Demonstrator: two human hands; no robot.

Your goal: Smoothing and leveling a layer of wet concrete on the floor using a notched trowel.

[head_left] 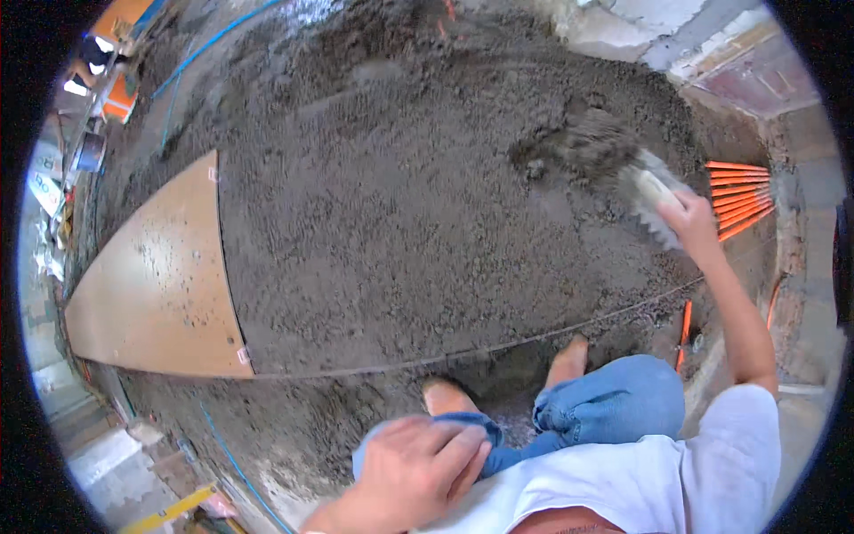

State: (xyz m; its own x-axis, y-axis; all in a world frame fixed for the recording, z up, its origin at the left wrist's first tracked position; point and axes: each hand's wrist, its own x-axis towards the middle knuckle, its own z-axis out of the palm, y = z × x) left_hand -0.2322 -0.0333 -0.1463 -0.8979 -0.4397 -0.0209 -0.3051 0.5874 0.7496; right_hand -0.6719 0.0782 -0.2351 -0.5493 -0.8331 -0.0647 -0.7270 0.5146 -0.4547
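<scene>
My right hand [692, 221] grips the pale handle of a notched trowel [656, 198], whose blade edge is toothed and blurred by motion. The trowel is at the right part of a wide bed of grey wet mortar [382, 222]. Just ahead of the blade lies a loose heap of mortar [600, 142], next to a rough hollow. Near my left knee, my left hand [425, 470] rests with its fingers curled together. No object shows in it, though its palm side is hidden.
A tan board [169, 276] lies on the mortar at left. Several orange conduits [740, 198] stick out by the right wall. A thin straight edge runs before my bare feet [567, 359]. Blue cords [218, 40] cross the far left; a yellow level [169, 512] lies lower left.
</scene>
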